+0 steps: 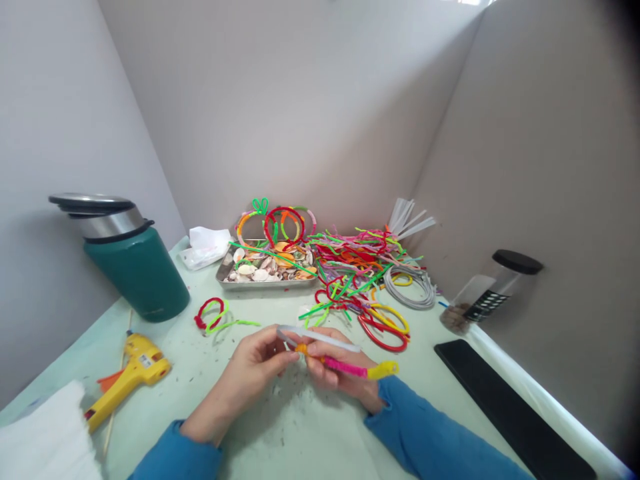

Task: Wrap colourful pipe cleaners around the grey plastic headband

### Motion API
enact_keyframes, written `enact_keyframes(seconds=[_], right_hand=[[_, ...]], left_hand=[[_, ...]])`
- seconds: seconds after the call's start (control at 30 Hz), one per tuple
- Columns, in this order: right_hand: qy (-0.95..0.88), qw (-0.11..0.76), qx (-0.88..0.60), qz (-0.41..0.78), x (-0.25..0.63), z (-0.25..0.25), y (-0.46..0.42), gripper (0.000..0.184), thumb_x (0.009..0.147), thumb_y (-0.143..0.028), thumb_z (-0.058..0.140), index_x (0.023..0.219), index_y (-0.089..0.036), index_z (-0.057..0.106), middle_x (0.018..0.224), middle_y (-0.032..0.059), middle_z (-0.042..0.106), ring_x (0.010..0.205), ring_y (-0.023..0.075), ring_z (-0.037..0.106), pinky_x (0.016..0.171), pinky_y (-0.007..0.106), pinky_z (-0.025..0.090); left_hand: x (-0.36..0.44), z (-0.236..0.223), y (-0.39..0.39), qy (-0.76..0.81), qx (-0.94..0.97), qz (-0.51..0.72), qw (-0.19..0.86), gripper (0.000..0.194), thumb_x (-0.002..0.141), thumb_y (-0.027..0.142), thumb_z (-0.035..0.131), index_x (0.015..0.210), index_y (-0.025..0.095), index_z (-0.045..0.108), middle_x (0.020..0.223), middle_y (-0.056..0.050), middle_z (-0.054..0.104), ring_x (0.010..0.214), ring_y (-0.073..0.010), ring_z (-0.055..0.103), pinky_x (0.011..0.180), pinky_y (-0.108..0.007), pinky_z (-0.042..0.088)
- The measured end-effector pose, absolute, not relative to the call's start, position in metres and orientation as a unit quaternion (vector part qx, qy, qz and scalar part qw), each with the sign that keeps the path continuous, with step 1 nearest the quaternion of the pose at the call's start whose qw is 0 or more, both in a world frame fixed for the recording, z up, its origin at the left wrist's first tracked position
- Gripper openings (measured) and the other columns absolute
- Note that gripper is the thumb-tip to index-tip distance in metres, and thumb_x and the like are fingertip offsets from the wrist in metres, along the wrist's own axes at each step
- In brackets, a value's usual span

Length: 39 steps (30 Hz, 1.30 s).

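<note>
My left hand (pixel 255 370) and my right hand (pixel 333 367) meet above the table's near middle, both with fingers pinched. Between them is a white glue stick (pixel 320 338) wound with orange, pink and yellow pipe cleaner (pixel 357 369). The right hand grips the wrapped stick along its length. At the stick's left end, by the orange turns, the left fingertips pinch it. The yellow end curls out to the right past my right wrist.
A yellow glue gun (pixel 131 373) lies at the left beside white cloth (pixel 45 433). A green flask (pixel 133 260) stands behind it. A metal tray (pixel 225 272) holds shells, with a heap of pipe cleaners (pixel 363 270) to its right. A jar (pixel 487 290) and a black slab (pixel 505 407) are at the right.
</note>
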State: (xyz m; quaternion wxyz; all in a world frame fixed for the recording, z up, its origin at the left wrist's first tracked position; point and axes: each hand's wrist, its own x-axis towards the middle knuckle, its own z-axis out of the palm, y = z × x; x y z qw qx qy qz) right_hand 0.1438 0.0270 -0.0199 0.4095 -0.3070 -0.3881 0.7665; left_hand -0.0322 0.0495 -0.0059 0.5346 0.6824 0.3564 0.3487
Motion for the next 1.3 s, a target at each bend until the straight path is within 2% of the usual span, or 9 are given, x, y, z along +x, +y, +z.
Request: enact_keyframes(seconds=[0.2,0.33,0.43,0.53,0.67,0.87,1.13,1.3], right_hand=[[-0.386,0.387,-0.299,0.782,0.144,-0.021,0.024,0.01,0.07,-0.022,0.054,0.079,-0.018,0.055,0.046,-0.0061,0.05,0.03,0.0041,0.031,0.033,0.018,0.022],[-0.389,0.392,-0.298,0.779,0.143,-0.018,0.024,0.012,0.068,-0.021,0.056,0.078,-0.017,0.054,0.044,-0.0055,0.053,0.029,0.0051,0.033,0.032,0.018,0.022],[-0.398,0.397,-0.304,0.769,0.142,-0.018,0.025,0.013,0.067,-0.021,0.057,0.078,-0.017,0.053,0.044,-0.0057,0.053,0.028,0.0047,0.034,0.031,0.017,0.022],[-0.421,0.407,-0.322,0.744,0.141,-0.018,0.025,0.013,0.068,-0.022,0.057,0.079,-0.016,0.053,0.045,-0.0058,0.054,0.029,0.0043,0.036,0.031,0.016,0.024],[-0.448,0.433,-0.364,0.693,0.136,-0.015,0.023,0.015,0.069,-0.024,0.057,0.08,-0.015,0.051,0.045,-0.0066,0.053,0.029,0.0041,0.037,0.031,0.015,0.024],[-0.475,0.468,-0.401,0.628,0.134,-0.014,0.022,0.015,0.07,-0.026,0.057,0.079,-0.016,0.05,0.045,-0.0073,0.053,0.029,0.0039,0.036,0.031,0.015,0.025],[-0.502,0.467,-0.413,0.6,0.134,-0.015,0.023,0.01,0.07,-0.022,0.055,0.076,-0.016,0.05,0.043,-0.0078,0.051,0.03,0.004,0.036,0.032,0.015,0.027],[-0.508,0.462,-0.407,0.603,0.133,-0.015,0.023,0.009,0.072,-0.022,0.053,0.079,-0.016,0.051,0.046,-0.0074,0.052,0.031,0.0047,0.036,0.032,0.016,0.026]], left_hand=[[-0.032,-0.001,0.047,0.346,0.684,0.347,0.541,0.018,0.071,0.031,0.065,0.08,0.016,0.066,0.077,-0.003,0.065,0.062,-0.0124,0.052,0.055,-0.021,0.042],[-0.031,0.002,0.046,0.343,0.671,0.364,0.548,0.017,0.068,0.032,0.067,0.072,0.015,0.063,0.068,-0.001,0.061,0.055,-0.0104,0.048,0.052,-0.021,0.039],[-0.03,0.004,0.045,0.36,0.65,0.374,0.555,0.018,0.065,0.03,0.069,0.069,0.014,0.062,0.066,0.0,0.059,0.057,-0.0111,0.05,0.055,-0.022,0.04],[-0.029,0.006,0.043,0.391,0.631,0.369,0.559,0.018,0.064,0.029,0.07,0.069,0.014,0.062,0.065,-0.001,0.059,0.06,-0.0122,0.051,0.057,-0.022,0.04],[-0.028,0.007,0.041,0.433,0.61,0.358,0.559,0.019,0.065,0.031,0.069,0.069,0.014,0.062,0.059,0.0,0.058,0.055,-0.0116,0.049,0.053,-0.022,0.039],[-0.027,0.004,0.044,0.411,0.614,0.355,0.573,0.02,0.069,0.03,0.065,0.082,0.015,0.062,0.073,-0.003,0.063,0.06,-0.0131,0.053,0.054,-0.023,0.042],[-0.03,0.001,0.043,0.428,0.695,0.372,0.443,0.015,0.073,0.03,0.061,0.07,0.016,0.064,0.061,0.0,0.059,0.056,-0.0118,0.049,0.052,-0.021,0.038],[-0.03,0.004,0.043,0.418,0.681,0.368,0.475,0.017,0.072,0.032,0.062,0.071,0.016,0.062,0.062,0.0,0.059,0.057,-0.0121,0.05,0.054,-0.021,0.039]])
